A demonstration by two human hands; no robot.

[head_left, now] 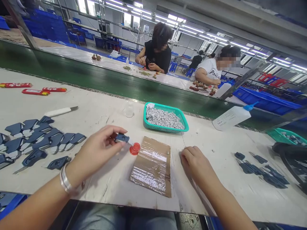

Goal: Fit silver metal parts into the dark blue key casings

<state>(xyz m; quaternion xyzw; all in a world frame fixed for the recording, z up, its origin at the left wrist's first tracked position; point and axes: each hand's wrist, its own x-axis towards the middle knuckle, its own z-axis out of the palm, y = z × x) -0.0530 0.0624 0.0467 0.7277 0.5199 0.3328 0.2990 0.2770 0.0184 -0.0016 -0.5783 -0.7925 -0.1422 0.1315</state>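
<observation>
My left hand [98,150] pinches a small dark blue plastic part [122,138] with a white tip, held just above a red round cap [135,148] on the table. My right hand [195,164] rests on the table with its fingers curled in, right of a taped cardboard sheet [152,164]; whether it holds anything is hidden. A pile of dark blue parts [35,140] lies left of my left hand. More of the dark blue parts [261,172] lie to the right.
A teal basket [166,127] of small grey pieces stands behind the cardboard. A white knife [61,111], red tubes [35,92] and a white bottle [231,117] lie around. A green conveyor belt [107,83] runs behind; two people work across it.
</observation>
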